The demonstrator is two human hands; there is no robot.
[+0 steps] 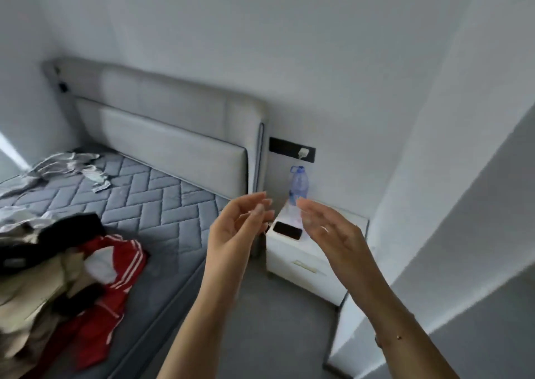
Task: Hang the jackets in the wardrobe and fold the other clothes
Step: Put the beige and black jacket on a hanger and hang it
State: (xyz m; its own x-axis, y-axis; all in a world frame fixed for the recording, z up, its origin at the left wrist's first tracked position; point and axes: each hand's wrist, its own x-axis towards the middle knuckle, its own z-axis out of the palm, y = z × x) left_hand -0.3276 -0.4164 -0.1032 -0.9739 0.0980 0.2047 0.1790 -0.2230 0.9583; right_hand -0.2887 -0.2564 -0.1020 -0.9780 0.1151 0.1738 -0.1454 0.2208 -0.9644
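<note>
Empty hands [333, 228]; clothes heap [58, 277] cropped

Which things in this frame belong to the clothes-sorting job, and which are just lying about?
Part of the job:
red jacket on the bed
beige and black clothes piled beside it
grey striped garment near the headboard
both hands, left and right, empty

Just lying about:
water bottle
phone
nightstand
wall charger

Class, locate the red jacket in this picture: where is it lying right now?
In the head view, the red jacket lies at lower left on the mattress, in the clothes pile beside a beige garment, left of both empty hands.
</note>
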